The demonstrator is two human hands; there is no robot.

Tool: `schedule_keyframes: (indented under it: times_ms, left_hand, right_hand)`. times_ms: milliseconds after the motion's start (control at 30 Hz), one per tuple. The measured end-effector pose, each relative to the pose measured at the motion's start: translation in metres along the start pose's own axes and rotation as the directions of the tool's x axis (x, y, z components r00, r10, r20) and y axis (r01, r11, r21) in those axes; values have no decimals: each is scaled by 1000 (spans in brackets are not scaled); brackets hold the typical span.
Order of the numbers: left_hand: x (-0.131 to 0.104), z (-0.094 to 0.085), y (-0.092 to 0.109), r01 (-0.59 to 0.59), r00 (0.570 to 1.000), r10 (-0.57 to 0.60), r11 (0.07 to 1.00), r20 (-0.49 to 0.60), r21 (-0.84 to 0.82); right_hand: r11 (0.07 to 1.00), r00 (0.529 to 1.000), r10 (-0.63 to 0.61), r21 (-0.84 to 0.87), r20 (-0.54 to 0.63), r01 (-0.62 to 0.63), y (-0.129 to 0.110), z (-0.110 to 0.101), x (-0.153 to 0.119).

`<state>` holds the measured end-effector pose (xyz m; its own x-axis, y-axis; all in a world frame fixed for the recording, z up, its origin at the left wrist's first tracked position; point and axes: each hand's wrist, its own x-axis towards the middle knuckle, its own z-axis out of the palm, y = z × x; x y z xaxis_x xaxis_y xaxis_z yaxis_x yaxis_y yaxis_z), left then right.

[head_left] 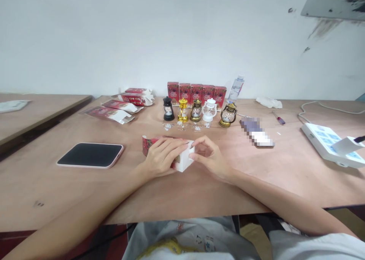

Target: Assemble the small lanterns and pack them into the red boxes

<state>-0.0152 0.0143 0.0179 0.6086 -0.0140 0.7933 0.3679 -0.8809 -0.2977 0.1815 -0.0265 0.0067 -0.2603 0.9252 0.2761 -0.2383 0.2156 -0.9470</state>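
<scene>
A small red printed cardboard box (184, 161) lies on its side near the table's front, its white end facing right. My left hand (164, 155) is wrapped over the top of the box and grips it. At the white end, my right hand (209, 157) pinches the flap between thumb and forefinger. An open red flap sticks out at the box's left end. Beyond my hands stands a row of miniature lanterns: a black one (168, 109), a gold one (183, 110), a white one (209, 110) and bronze ones (196, 110).
Red boxes (196, 92) stand behind the lanterns, beside a leaning clear bottle (236, 88). Flattened cartons (110, 113) lie back left. A phone (91, 155) rests at left, another phone (258, 132) at right. Further right are a screwdriver (278, 118) and a white power strip (325, 140).
</scene>
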Motion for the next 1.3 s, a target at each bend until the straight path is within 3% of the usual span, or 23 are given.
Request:
schedule_keyframes:
  times_ms: [100, 267, 333, 400, 467, 533, 600, 633, 700, 767, 833, 967, 1067, 1133, 1200, 1300]
  left_hand:
    - [-2, 3, 1, -16, 1000, 15, 998, -19, -53]
    - [-1, 3, 1, -92, 996, 90, 988, -25, -122]
    - [1, 1, 2, -74, 997, 75, 994, 10, -76]
    - [3, -1, 3, 18, 997, -16, 999, 75, -26]
    - [4, -3, 5, 179, 978, -173, 983, 115, -43]
    - [4, -2, 5, 376, 926, -362, 912, 107, -161]
    - [4, -1, 5, 528, 843, -530, 785, 90, -324]
    - [4, -1, 4, 579, 799, -594, 718, 94, -386]
    - [4, 0, 2, 636, 737, -667, 628, 110, -449]
    - [3, 0, 0, 656, 721, -681, 612, 127, -443]
    - [3, 0, -1, 633, 753, -640, 641, 152, -434]
    - [3, -2, -2, 571, 819, -531, 721, 215, -393]
    - [1, -2, -2, 555, 830, -496, 781, 255, -287]
    - [-3, 2, -2, 546, 838, -502, 786, 214, -291]
    - [-8, 8, -1, 557, 825, -550, 754, 129, -349]
    - [-16, 20, 3, 598, 767, -639, 683, 52, -420]
  right_hand:
    - [999, 1000, -8, 39, 18, 7, 6, -4, 3]
    - [995, 980, 7, 98, 199, -27, 9, -5, 5]
    - [997, 986, -76, 45, 145, 70, 11, -6, 4]
    - [960, 969, -236, -134, 80, 245, 13, -9, 4]
    - [804, 896, -429, -404, 116, 437, 16, -13, 3]
    - [528, 798, -541, -631, 265, 568, 17, -18, 4]
    - [268, 725, -534, -727, 434, 633, 18, -20, 4]
    - [180, 699, -505, -730, 506, 659, 19, -20, 4]
    - [111, 672, -449, -709, 590, 696, 19, -19, 5]
    - [142, 676, -447, -700, 586, 700, 18, -18, 4]
    - [166, 690, -487, -720, 535, 674, 16, -20, 3]
    - [36, 718, -528, -832, 454, 553, 10, -25, 0]
    - [4, 775, -501, -894, 385, 447, 6, -25, -2]
    - [-8, 764, -534, -906, 361, 423, 4, -23, -3]
    - [-22, 737, -583, -914, 341, 406, 4, -22, -3]
    - [2, 720, -631, -927, 290, 376, 2, -24, 1]
